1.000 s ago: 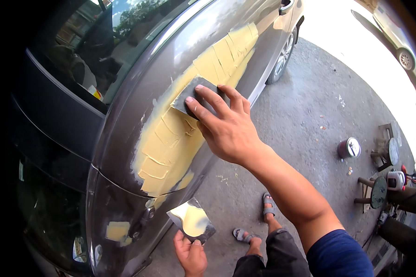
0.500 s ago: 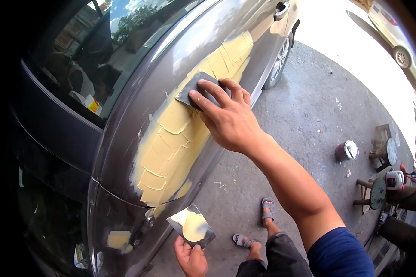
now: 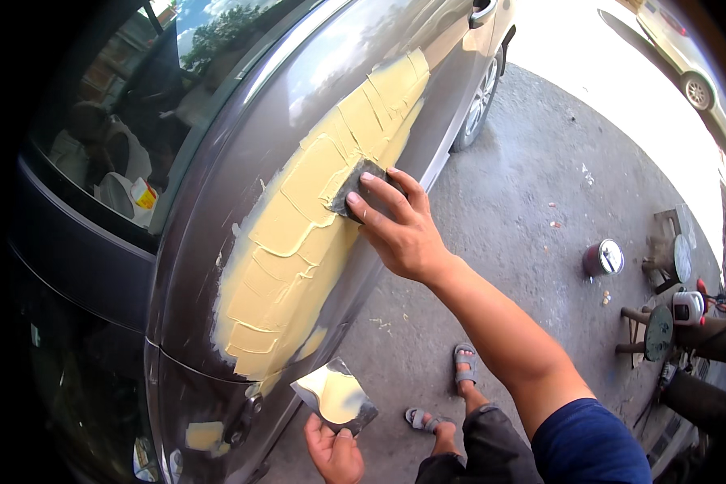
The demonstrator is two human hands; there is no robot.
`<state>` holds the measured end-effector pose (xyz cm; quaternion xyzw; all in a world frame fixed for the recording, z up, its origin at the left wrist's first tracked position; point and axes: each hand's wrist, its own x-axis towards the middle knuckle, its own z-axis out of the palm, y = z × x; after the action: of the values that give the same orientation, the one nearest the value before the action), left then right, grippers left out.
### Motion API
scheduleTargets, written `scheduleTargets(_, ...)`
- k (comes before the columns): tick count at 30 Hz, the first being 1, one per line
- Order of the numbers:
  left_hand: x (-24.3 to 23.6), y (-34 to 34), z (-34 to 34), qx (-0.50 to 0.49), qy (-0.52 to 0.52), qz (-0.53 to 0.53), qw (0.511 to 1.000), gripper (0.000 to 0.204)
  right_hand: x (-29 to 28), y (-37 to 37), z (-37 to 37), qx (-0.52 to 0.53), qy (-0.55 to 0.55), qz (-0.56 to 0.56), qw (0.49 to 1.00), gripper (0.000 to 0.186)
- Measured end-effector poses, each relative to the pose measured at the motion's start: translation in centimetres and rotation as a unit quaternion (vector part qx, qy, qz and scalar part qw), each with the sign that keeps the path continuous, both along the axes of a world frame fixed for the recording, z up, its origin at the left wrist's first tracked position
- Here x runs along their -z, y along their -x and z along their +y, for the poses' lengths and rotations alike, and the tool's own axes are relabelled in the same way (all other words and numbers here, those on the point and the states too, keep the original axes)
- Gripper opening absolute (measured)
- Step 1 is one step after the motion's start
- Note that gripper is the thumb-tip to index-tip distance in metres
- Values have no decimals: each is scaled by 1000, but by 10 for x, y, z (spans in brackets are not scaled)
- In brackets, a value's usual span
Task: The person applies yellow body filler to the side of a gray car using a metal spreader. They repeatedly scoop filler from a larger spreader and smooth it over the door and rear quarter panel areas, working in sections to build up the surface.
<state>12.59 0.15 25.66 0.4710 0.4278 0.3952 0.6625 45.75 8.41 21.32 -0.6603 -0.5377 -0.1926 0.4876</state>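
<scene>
My right hand (image 3: 399, 218) grips a dark, square spreader (image 3: 351, 189) against a long, ridged patch of cream-yellow filler (image 3: 282, 282) on the grey car's door panel (image 3: 226, 202), its fingertips resting on the spreader's face. At the lower middle, my left hand (image 3: 335, 452) holds a dark, square plate (image 3: 361, 415) with a smooth lump of cream filler (image 3: 335, 391) on it, pinched at the near edge. A smaller cream patch (image 3: 204, 436) sits on the car at lower left, beside a door handle partly hidden by shadow and filler.
A round tin (image 3: 603, 256) stands on the concrete floor (image 3: 524, 202) to the right, near stools (image 3: 657, 331), a white jug (image 3: 687, 307) and dark clutter at the right edge. My sandalled feet (image 3: 465, 367) are below. A pale car (image 3: 694, 64) is outside in sunlight.
My right hand and the spreader have slid down and slightly right along the filler, uncovering more ridged filler above. The car appears a little further left. My left hand is nearly unchanged.
</scene>
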Motion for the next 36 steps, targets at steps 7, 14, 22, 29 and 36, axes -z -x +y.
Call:
scheduleTargets(7, -1, -9, 9, -6, -4, 16, 1000, 61, 9, -4, -10, 14, -29, 20, 999, 54)
scheduleTargets(14, -2, -14, 12, 27, -7, 14, 1000, 62, 18, -30, -4, -1, -3, 15, 1000, 56)
scheduleTargets(22, -13, -32, 11, -8, -38, -1, 999, 65, 31, 50, 3, -29, -29, 34, 999, 52)
scheduleTargets(29, -24, -13, 10, -35, -95, -20, 995, 69, 22, 96, -12, -57, -50, 69, 995, 55)
scheduleTargets(36, -45, 4, 5, -13, -89, -67, 994, 70, 45, 132, -47, -101, 19, 139, 985, 49)
